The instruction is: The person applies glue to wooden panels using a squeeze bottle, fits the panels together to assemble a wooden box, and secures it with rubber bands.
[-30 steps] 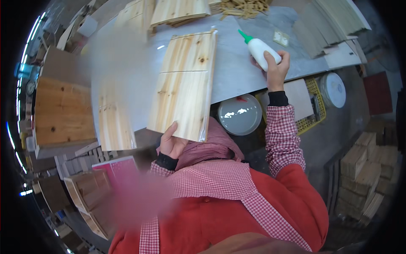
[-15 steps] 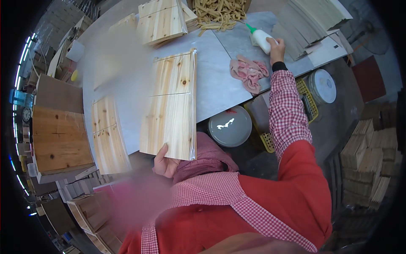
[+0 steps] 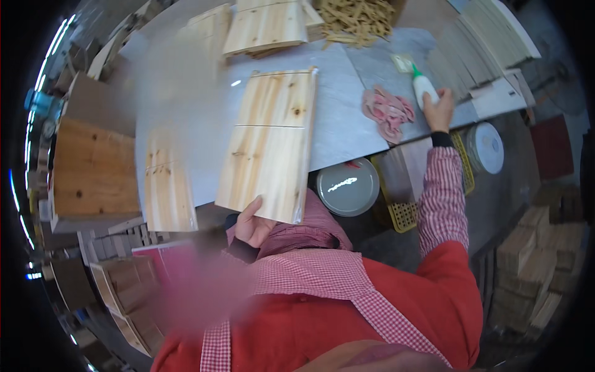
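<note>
My left hand (image 3: 253, 224) grips the near edge of a pale wooden board (image 3: 266, 146), its thumb on top. Knots and a groove running across mark the board, and a thin line of something glossy shows along its right edge. The board's far part extends over the grey table (image 3: 338, 133). Over on the right, my right hand (image 3: 439, 110) is wrapped round a white squeeze bottle (image 3: 424, 87) with a green nozzle. The nozzle points away from me, beside a small pale green piece (image 3: 403, 62). A crumpled pink cloth (image 3: 387, 113) lies just left of the bottle.
Stacked boards (image 3: 266, 28) and a heap of tan strips (image 3: 355, 20) occupy the table's far side. Another board (image 3: 168, 189) lies left. Grey-white panels (image 3: 471, 53) stand at far right. Below the table edge are a lidded bucket (image 3: 348, 188), a yellow basket (image 3: 404, 218) and a white bucket (image 3: 485, 147).
The view has shifted, so the table appears further right. My right hand has drawn the bottle back and rightward from the pale green piece. My left hand still holds the board.
</note>
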The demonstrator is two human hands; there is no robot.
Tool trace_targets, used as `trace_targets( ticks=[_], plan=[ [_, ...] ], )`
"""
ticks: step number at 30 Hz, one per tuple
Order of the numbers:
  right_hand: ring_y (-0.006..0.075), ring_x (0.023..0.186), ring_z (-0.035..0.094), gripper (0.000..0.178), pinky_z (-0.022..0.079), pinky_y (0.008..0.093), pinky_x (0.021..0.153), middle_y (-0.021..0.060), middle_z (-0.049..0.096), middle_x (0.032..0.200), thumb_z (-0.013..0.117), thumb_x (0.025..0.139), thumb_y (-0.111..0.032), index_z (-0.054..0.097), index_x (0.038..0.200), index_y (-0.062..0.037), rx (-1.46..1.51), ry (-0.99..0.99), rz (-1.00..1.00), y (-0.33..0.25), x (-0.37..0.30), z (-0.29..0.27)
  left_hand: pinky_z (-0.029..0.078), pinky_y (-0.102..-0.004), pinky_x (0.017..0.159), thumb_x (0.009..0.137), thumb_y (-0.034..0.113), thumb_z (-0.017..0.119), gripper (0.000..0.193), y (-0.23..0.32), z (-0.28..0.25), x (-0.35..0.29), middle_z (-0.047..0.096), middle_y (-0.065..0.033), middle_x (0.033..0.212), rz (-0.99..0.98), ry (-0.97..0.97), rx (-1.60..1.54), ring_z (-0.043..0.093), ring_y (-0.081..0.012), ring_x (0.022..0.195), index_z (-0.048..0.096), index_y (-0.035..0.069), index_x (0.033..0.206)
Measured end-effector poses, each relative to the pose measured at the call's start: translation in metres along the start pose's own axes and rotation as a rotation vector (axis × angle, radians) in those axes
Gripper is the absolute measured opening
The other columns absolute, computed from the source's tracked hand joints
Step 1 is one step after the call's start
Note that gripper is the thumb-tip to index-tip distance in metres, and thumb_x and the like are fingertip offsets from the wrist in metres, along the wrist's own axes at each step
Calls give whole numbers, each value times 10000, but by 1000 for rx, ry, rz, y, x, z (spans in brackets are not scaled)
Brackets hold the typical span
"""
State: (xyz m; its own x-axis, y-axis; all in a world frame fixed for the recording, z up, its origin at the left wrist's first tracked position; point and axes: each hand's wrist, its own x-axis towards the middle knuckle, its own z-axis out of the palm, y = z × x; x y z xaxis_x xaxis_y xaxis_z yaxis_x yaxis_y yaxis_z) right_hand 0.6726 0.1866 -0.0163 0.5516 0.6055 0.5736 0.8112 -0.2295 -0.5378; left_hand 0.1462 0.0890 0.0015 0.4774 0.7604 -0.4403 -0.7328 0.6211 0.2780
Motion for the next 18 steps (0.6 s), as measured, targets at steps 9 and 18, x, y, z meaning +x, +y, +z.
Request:
trace_targets(
  ticks=[9, 18],
  plan=[
    [370, 959, 568, 236, 436, 481, 845, 170, 612, 1038, 664, 770, -178, 663, 978, -68, -20, -342, -555, -74, -75, -27, 392, -496, 1064, 910, 75, 562, 597, -1, 0, -48, 404, -211, 1409, 59, -69, 94, 444, -332, 1286, 253, -9, 1415],
    [337, 969, 585, 351, 456, 435, 827, 168, 631, 1003, 694, 797, -309, 638, 991, -22, -150, -389, -645, -235, -19, -7, 326, -512, 1101, 911, 109, 551, 633, 69, 6, -84, 356, -217, 1447, 313, -218, 186, 394, -353, 1320, 224, -17, 1438]
  ],
)
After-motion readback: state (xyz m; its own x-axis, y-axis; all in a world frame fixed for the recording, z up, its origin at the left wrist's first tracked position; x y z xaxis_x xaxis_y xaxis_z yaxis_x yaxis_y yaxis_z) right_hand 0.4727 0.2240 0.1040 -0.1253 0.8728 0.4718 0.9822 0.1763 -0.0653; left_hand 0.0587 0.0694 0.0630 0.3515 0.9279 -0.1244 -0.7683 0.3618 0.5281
